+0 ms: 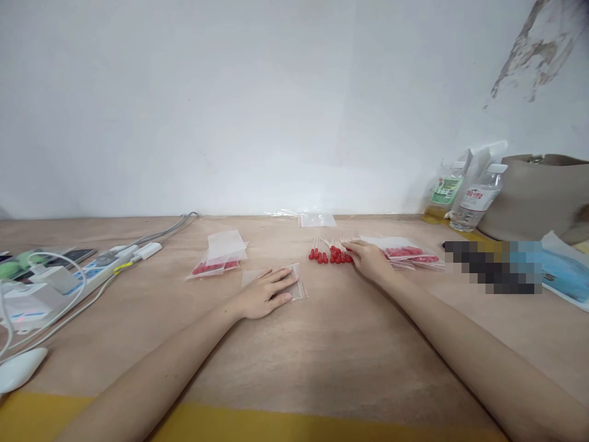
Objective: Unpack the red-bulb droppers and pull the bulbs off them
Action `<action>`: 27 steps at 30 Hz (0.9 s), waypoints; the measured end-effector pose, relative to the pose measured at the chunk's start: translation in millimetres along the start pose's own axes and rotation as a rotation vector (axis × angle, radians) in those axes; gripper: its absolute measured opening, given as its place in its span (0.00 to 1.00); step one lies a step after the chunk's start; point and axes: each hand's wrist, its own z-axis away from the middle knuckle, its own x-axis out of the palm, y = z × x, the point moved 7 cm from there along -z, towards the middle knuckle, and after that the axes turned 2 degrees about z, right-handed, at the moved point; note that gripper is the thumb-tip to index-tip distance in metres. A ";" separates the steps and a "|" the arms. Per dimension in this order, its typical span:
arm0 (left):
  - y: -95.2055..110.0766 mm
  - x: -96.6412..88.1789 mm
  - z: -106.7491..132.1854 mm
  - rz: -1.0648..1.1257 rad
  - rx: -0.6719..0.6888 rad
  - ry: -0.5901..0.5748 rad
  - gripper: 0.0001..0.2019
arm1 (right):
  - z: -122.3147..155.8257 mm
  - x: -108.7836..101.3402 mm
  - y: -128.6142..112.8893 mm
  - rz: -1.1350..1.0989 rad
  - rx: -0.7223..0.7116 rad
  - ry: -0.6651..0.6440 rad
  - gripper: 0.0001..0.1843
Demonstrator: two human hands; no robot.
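Observation:
My left hand [264, 293] lies flat and open on a small clear zip bag [297, 283] on the wooden table [322, 350]. My right hand [370, 259] rests further right, its fingers stretched toward a loose row of red-tipped sticks [329, 253] and touching the nearest ones. Right of that hand lie clear bags filled with red-tipped sticks [409, 253]. Left of my left hand sits another filled bag [214, 267] with empty clear bags [225, 244] stacked on it.
A power strip with chargers and cables [69, 279] occupies the left side, with a white mouse [18, 368] near the front edge. Two bottles [460, 193] and a beige bag [538, 196] stand at the back right. More clear bags [316, 219] lie by the wall.

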 end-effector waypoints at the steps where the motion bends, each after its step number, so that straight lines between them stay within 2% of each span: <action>1: -0.1 0.3 0.0 0.000 -0.008 -0.006 0.24 | 0.3 0.6 -1.6 0.020 0.001 -0.030 0.16; 4: 0.7 0.6 -0.4 -0.012 -0.038 -0.018 0.24 | 0.4 -1.5 -5.9 0.073 0.013 -0.073 0.15; 9: 2.7 0.7 -1.3 -0.044 -0.067 -0.019 0.24 | -2.1 -1.1 -12.6 0.114 0.058 -0.036 0.14; 13: 2.8 0.8 -1.0 -0.041 -0.060 -0.012 0.24 | -6.1 2.3 -21.7 0.021 0.040 0.023 0.13; 17: 5.0 -2.4 0.2 -0.021 -0.052 0.026 0.24 | -6.2 6.0 -29.2 -0.071 -0.023 0.023 0.15; 23: 4.6 -15.4 -0.5 0.106 -0.091 0.175 0.22 | 0.8 2.6 -31.4 -0.036 0.010 0.072 0.15; 27: -11.8 -28.5 -0.3 0.098 -0.198 0.360 0.17 | 9.4 1.6 -63.6 -0.104 -0.118 0.063 0.14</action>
